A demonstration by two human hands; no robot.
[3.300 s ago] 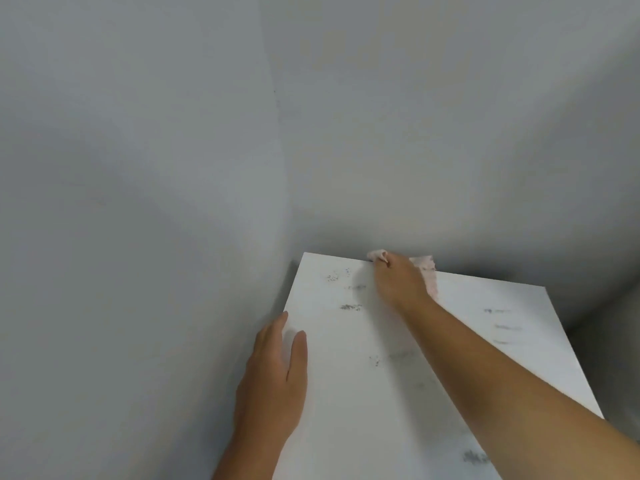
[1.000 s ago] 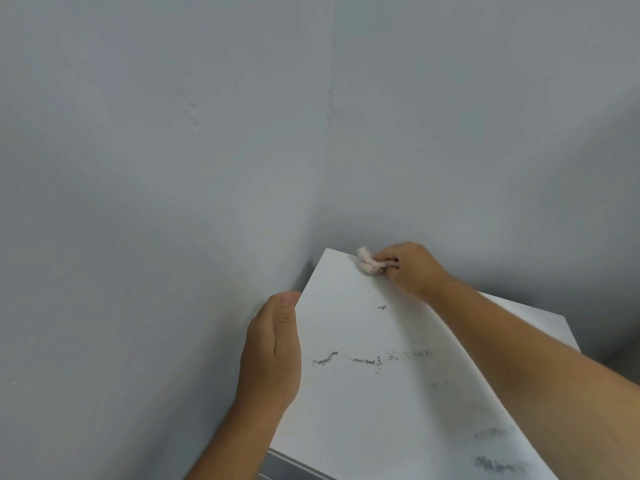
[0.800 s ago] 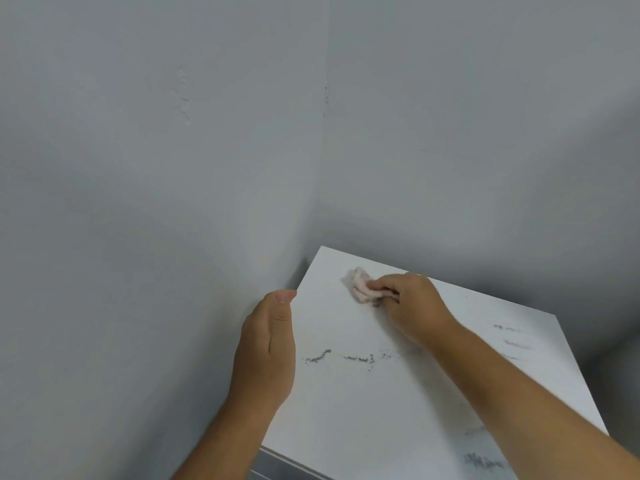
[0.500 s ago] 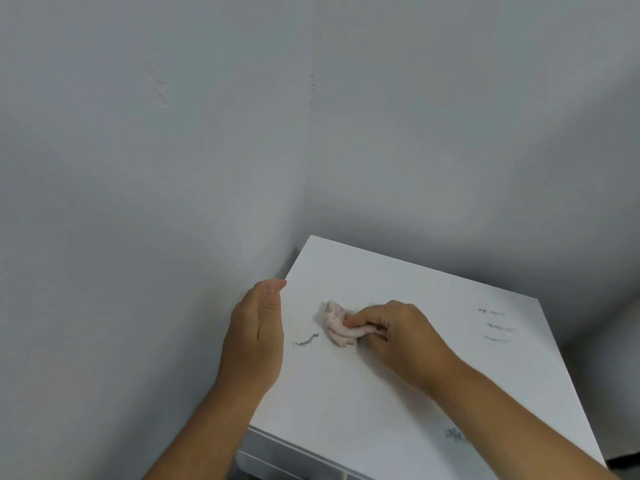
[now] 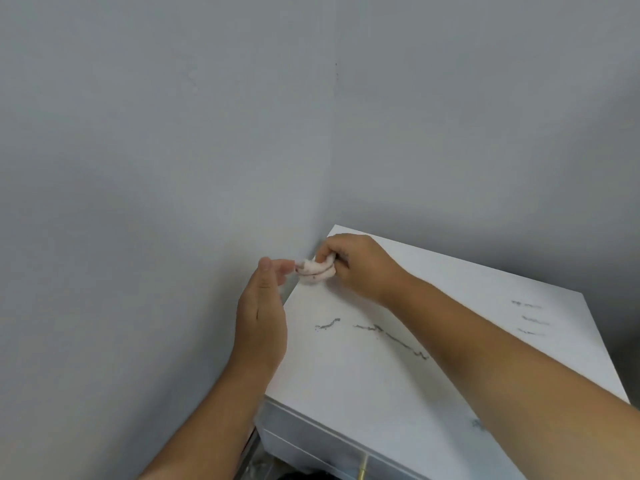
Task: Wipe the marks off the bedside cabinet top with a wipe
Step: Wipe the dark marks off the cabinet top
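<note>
Pinching wipe (image 5: 317, 271) between right fingers (image 5: 329, 259)

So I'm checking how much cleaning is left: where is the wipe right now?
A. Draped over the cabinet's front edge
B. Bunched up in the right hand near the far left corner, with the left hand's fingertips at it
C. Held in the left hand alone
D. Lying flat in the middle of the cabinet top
B: the crumpled wipe is clutched in the right hand by the cabinet top's far left corner, and the left hand's fingertips meet its free end.
</note>
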